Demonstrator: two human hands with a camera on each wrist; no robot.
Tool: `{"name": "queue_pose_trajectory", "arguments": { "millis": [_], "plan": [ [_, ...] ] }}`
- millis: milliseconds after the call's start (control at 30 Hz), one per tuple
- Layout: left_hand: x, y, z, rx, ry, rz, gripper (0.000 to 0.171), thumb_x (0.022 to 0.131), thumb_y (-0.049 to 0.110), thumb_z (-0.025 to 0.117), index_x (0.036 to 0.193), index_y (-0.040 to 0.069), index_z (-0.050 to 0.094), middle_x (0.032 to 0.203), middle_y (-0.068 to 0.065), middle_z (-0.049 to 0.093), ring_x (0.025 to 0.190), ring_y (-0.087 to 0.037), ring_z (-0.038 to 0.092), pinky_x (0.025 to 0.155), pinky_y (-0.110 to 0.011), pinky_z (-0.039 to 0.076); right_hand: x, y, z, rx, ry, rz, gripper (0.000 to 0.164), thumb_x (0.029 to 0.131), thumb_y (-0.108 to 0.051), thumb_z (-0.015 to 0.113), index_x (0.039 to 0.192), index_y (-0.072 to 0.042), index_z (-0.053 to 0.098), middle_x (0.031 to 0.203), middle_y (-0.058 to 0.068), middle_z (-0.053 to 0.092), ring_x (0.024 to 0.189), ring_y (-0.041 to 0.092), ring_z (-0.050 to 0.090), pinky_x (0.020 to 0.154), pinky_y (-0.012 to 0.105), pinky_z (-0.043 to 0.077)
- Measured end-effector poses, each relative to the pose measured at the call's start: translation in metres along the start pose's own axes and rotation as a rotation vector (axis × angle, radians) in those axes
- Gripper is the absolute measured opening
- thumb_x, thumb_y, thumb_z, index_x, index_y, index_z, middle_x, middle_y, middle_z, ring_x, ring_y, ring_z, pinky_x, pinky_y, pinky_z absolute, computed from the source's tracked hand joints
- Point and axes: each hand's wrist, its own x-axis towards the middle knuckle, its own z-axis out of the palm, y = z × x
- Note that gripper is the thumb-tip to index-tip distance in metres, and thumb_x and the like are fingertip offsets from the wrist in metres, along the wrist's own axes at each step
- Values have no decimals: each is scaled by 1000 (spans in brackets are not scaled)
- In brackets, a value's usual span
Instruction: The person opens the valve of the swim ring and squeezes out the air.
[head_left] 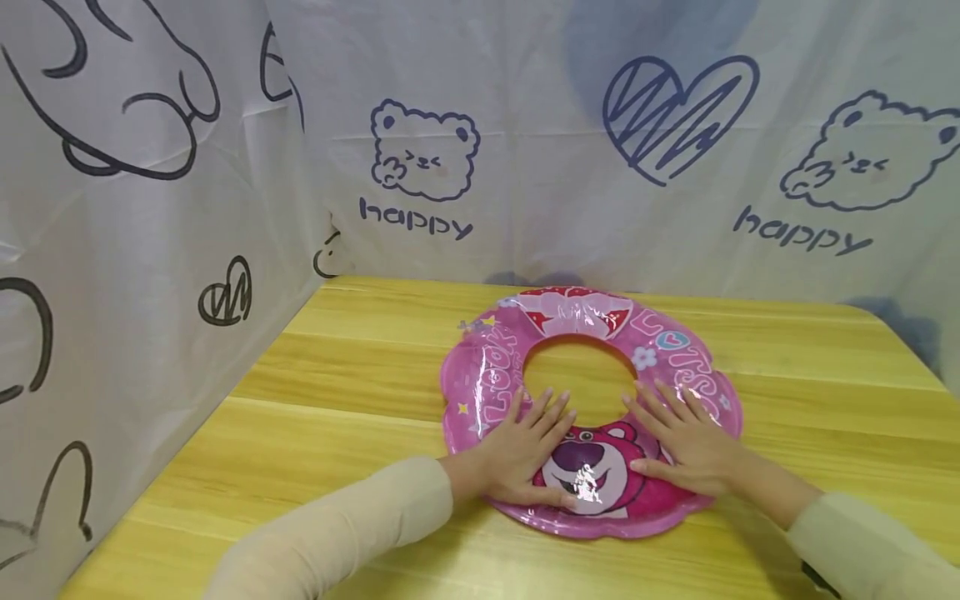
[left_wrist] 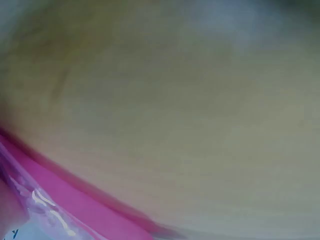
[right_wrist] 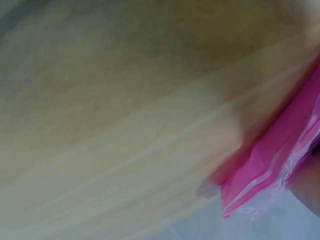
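Note:
A pink inflatable swim ring (head_left: 480, 375) lies on the wooden table, puffed up and glossy, with a bear's face on its near side and a strawberry print at the far side. My left hand (head_left: 521, 458) rests on the ring just left of the bear's face, its fingers spread toward the central hole. On the face's right side my right hand (head_left: 693, 450) lies with fingers spread and thumb pointing inward. The left wrist view shows the ring's pink edge (left_wrist: 75, 190) at lower left; in the right wrist view its edge (right_wrist: 270, 165) appears at the right.
The yellow wood-grain table (head_left: 315, 417) extends around the ring. Behind it hangs a white cloth (head_left: 525, 175) printed with bears, hearts and words, and a similar printed cloth (head_left: 150, 250) runs along the left side.

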Motion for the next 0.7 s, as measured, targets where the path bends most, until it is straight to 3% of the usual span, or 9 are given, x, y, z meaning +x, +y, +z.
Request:
{"name": "queue_pose_trajectory", "arguments": {
  "millis": [233,467,700],
  "plan": [
    [1,2,-1,29,-64,-8,101,82,75,36,150,6,7,157,-17,1,144,-35,4,112,-62,5,1,0,8,-29,-10,15,76,87,-53,53,145,-10,32,152,19,22,140,45,13,115,40,-16],
    [3,3,-2,47,-106,-13,100,82,75,34,150,7,7,157,-15,1,145,-33,3,112,-62,4,1,-1,10,0,-30,37,77,87,-55,52,145,-9,32,153,20,21,140,44,10,114,55,-2],
    [4,5,-2,63,-157,-17,98,83,76,29,150,8,8,157,-14,1,145,-30,3,112,-62,1,1,-3,10,13,-46,51,77,86,-56,52,144,-10,33,152,20,21,141,44,9,111,60,5]
  ]
}}
